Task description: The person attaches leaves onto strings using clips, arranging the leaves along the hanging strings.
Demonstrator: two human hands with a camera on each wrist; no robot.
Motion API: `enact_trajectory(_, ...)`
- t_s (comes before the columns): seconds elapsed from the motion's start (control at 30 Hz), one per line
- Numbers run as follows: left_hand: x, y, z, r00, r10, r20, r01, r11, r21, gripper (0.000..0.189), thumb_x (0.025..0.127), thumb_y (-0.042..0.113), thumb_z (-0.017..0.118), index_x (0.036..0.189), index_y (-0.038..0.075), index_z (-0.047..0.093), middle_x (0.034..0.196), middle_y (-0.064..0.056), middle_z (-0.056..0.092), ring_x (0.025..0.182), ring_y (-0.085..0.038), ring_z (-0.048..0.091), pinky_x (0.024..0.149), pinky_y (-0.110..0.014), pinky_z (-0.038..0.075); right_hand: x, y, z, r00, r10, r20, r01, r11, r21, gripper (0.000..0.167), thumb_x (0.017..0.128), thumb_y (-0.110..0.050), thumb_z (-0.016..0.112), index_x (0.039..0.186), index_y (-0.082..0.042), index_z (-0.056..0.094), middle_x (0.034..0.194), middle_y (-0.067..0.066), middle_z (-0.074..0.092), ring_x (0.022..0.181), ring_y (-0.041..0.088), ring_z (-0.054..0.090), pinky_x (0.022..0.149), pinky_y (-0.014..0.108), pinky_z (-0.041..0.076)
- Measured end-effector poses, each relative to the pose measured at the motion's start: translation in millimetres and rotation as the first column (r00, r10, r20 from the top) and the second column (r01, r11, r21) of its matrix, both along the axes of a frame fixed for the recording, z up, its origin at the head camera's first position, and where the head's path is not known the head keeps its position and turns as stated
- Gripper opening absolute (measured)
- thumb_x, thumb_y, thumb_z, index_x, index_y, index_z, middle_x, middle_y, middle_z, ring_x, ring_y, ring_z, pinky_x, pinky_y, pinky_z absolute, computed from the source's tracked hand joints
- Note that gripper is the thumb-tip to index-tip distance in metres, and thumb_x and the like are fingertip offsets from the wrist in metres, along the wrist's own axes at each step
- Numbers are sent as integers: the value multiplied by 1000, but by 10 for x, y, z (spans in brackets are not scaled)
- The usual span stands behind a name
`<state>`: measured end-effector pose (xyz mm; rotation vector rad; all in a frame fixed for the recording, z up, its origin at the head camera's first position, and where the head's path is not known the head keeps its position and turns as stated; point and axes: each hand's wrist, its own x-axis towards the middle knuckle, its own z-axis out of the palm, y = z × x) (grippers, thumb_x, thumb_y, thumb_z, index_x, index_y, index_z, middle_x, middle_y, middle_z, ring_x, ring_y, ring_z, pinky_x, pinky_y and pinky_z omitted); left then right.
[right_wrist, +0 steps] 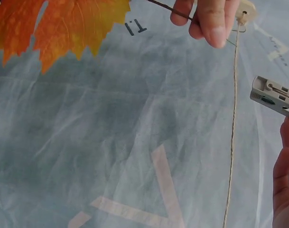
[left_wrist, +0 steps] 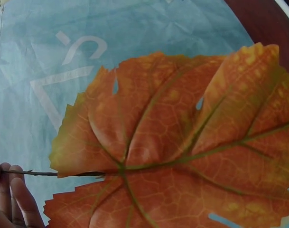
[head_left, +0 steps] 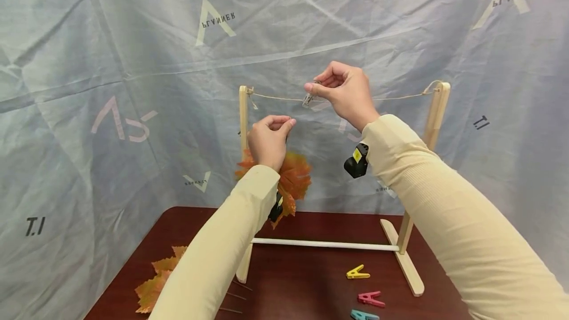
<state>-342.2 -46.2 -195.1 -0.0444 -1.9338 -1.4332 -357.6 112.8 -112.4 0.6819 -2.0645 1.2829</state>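
My left hand (head_left: pixel 269 141) pinches the thin dark stem (left_wrist: pixel 37 173) of an orange artificial leaf (left_wrist: pixel 182 137) between thumb and fingers. The leaf hangs below that hand, partly behind the wrist in the head view. Higher and to the right, my right hand (head_left: pixel 348 90) pinches a grey clothespin (right_wrist: pixel 273 96), its tip pointing down and left. In the head view the clothespin overlaps the twine (right_wrist: pixel 233 123) strung between two wooden posts; in the right wrist view it stands to one side of the twine. The left fingertips are just below the twine.
The wooden frame (head_left: pixel 433 117) stands on a dark red table (head_left: pixel 306 280), with a white bar (head_left: pixel 324 245) low across it. Yellow (head_left: pixel 357 272), pink (head_left: pixel 371 299) and blue (head_left: pixel 364 315) clothespins lie at the front. More leaves (head_left: pixel 153 285) lie at left, partly under my sleeve.
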Motion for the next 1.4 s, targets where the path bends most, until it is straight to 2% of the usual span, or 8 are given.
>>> enact_trajectory(0.17,-57,47,68,1000,13,21,-13,1000,16,18,89,30,81,97,14,82,81,0,76,70,-13,68,63,-29,51,-65,-49,11,1000,2,3,-2,1000,-17,18,85,-23,86,85,-10,72,82,-7,71,74,12,65,69,24,50)
enact_trajectory(0.4,-137,119,105,997,40,63,-41,999,26,16,89,31,81,96,17,82,82,3,76,71,-13,67,62,-30,50,-153,-99,29,999,16,33,-16,1000,-20,18,85,-23,86,86,-11,72,84,-7,73,77,11,66,71,26,50)
enact_trajectory(0.63,-198,152,160,996,38,80,-42,998,42,16,90,32,80,97,18,82,84,4,75,73,-13,67,64,-31,50,-207,-103,78,999,8,41,-7,1000,-5,17,85,-23,86,86,-11,73,84,-8,73,78,11,66,70,27,48)
enact_trajectory(0.83,-240,162,192,996,35,88,-40,998,57,16,90,32,80,97,17,82,83,4,75,72,-12,67,64,-30,50,-249,-122,90,997,-2,77,0,1000,24,18,85,-24,86,85,-12,73,83,-8,72,80,14,67,64,27,44)
enact_trajectory(1.0,-275,157,212,995,39,91,-45,997,63,15,91,32,79,97,18,82,83,4,74,72,-13,66,63,-30,50,-302,-140,75,998,-2,59,1,1000,23,17,85,-22,86,83,-13,72,80,-10,72,76,9,67,60,25,42)
enact_trajectory(1.13,-299,155,230,995,45,93,-52,996,67,16,91,33,79,97,19,82,84,4,74,73,-13,66,64,-30,50,-326,-131,78,999,12,48,-11,1000,-14,15,85,-20,86,82,-13,72,78,-12,72,74,8,66,62,25,44)
enact_trajectory(1.33,-338,155,239,996,55,74,-62,994,87,14,89,31,81,96,19,82,82,4,74,71,-12,66,64,-30,50,-334,-130,98,993,110,34,-104,981,-163,12,86,-16,85,83,-11,74,77,-10,72,73,12,66,77,29,51)
enact_trajectory(1.4,-352,155,241,996,54,72,-61,994,90,14,89,31,81,96,19,82,82,4,74,70,-12,66,63,-29,50,-336,-133,97,993,110,35,-101,978,-183,12,86,-16,84,84,-10,74,76,-10,72,72,12,66,78,31,51)
